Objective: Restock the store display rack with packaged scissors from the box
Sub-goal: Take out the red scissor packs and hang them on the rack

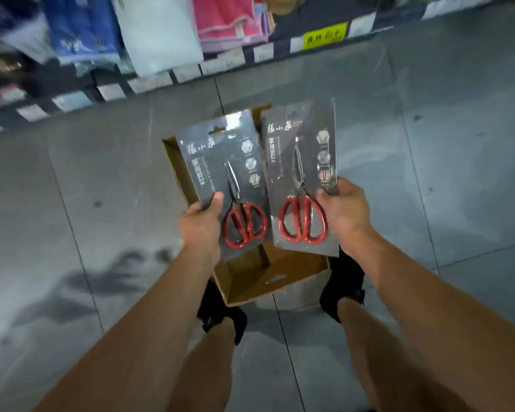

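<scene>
each hand grips one scissors pack; two packs, one box.

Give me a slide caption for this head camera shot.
Left hand grips one scissors pack, right hand a second pack, over an open cardboard box.

Dark grey backing cards on the left scissors pack and the right scissors pack bear white lettering; both show bright red handles and silver blades. The near cardboard box is plain brown, the floor tiles pale grey with thin dark seams, the shoes black. On the far shelf: pink towels, blue packets, a yellow label and white price tags.
</scene>
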{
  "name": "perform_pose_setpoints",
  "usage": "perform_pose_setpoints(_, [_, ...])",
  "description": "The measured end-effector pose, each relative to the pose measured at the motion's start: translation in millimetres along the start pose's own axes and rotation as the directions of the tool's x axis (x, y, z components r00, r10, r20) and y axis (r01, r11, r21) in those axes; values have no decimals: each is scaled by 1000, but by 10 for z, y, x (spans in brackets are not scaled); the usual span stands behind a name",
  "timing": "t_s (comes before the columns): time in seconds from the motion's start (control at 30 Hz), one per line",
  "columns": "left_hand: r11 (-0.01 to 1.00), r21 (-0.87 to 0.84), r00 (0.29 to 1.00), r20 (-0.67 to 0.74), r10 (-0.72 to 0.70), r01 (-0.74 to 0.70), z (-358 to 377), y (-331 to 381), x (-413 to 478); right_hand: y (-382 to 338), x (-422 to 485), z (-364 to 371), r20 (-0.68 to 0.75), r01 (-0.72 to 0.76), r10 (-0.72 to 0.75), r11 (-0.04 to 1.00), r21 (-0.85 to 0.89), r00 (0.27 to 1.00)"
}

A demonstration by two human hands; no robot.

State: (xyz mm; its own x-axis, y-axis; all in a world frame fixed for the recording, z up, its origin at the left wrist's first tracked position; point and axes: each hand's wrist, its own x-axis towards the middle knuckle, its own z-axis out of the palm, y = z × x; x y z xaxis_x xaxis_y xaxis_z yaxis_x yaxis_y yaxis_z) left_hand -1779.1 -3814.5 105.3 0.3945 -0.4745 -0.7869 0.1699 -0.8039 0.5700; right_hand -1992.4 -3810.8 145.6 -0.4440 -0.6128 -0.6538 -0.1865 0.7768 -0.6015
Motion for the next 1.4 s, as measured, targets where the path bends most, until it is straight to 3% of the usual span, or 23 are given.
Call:
perform_pose_setpoints(0.1, [996,13,991,98,91,-93,-173,767,-585,-680,-460,-476,-4,13,-13,993,116,1000])
perform_pose_setpoints(0.2, [978,74,966,187,179,-195,-325,1509,-1270,-1275,-1018,-991,-81,118,-106,980,157,991])
perform_pose_setpoints(0.3, [953,116,927,291,236,-279,-415,2139,-1933,-1747,-1558,-1502,-117,214,-193,957,198,974])
perform_pose_setpoints(0.5, [831,151,813,358,458,-535,-500,2942,-3176,-2385,-2328,-2495,-144,361,-331,849,386,933])
perform_pose_setpoints(0.67, [766,17,747,236,622,-643,-275,3119,-4120,-2560,-2574,-3272,-161,476,-452,779,409,877])
perform_pose_setpoints(0.83, [723,-57,709,157,688,-689,236,2990,-4843,-2489,-2489,-4126,-148,484,-480,718,500,865])
perform_pose_setpoints(1.0, [752,-97,738,147,659,-652,612,2927,-5363,-2548,-2418,-4862,-117,472,-489,710,522,864])
perform_pose_setpoints(1.17, [750,-78,743,103,661,-657,777,3038,-5624,-2719,-2411,-5241,-81,496,-531,711,498,843])
perform_pose_setpoints(1.4, [705,-203,716,25,698,-680,917,3214,-5648,-2919,-2343,-5394,-92,508,-569,636,581,817])
